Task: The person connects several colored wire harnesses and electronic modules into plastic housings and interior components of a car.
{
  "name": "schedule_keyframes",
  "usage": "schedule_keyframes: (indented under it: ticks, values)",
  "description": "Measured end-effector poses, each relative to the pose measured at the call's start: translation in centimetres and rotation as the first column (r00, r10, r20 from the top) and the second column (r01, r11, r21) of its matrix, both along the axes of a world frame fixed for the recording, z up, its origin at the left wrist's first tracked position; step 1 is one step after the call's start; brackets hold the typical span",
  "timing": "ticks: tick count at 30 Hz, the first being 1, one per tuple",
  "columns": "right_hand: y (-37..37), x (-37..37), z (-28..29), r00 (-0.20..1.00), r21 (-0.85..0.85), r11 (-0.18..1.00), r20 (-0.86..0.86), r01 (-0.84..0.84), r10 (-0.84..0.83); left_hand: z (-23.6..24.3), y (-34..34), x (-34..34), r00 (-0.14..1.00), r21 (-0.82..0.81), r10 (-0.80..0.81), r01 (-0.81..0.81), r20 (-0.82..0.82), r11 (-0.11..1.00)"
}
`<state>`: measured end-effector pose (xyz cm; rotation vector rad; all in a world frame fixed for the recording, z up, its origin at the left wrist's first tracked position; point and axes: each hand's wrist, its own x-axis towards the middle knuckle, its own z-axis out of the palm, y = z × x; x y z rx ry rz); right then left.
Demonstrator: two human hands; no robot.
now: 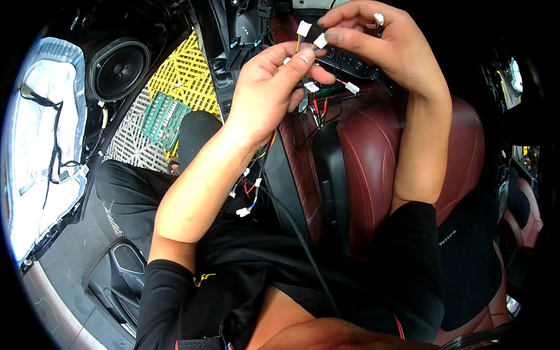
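My left hand point(269, 87) is closed on a bundle of thin coloured wires, thumb pressed against the fingers. White plug connectors stick out around it: one upright connector point(304, 28), one angled connector point(321, 40) by the thumb, and others below the fingers, including one white connector point(352, 88) toward the right. My right hand point(379, 49) is curled beside them, its thumb tip at the angled connector. Another small white connector point(379, 20) shows among its curled fingers. More wires with white connectors point(244, 212) hang below my left wrist.
Dark red leather seats point(373, 169) lie beneath and right of my arms. Red-handled pliers point(319, 108) rest near the seat's edge. At the left are an open door with a speaker point(121, 69), a green socket set point(165, 119) on yellow and grey floor grating, and a removed door panel point(119, 274).
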<state>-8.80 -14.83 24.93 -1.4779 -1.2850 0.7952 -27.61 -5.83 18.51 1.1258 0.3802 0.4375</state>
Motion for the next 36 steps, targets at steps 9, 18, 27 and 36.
schedule_keyframes:
  ticks: [9, 18, 27, 36]
  values:
    - [-0.2, 0.0, 0.6, 0.920, 0.366, 0.928, -0.383, 0.073, 0.079, 0.2, 0.0, 0.3, 0.998, -0.101, 0.064, -0.063, -0.002, 0.993]
    - [-0.4, 0.5, -0.2, 0.995, 0.036, 0.999, -0.096, 0.014, -0.011, -0.2, 0.0, -0.2, 0.997, -0.123, 0.057, -0.050, 0.053, 0.991]
    - [0.2, 0.8, 0.0, 0.923, 0.144, 0.966, 0.352, -0.216, 0.154, 0.2, -0.3, -0.1, 0.993, -0.065, 0.118, -0.119, -0.014, 0.991]
    - [-0.8, -1.0, 2.3, 0.993, -0.141, 0.989, 0.094, -0.051, 0.065, -0.1, -0.3, -0.2, 0.991, 0.057, 0.131, -0.129, -0.034, 0.990]
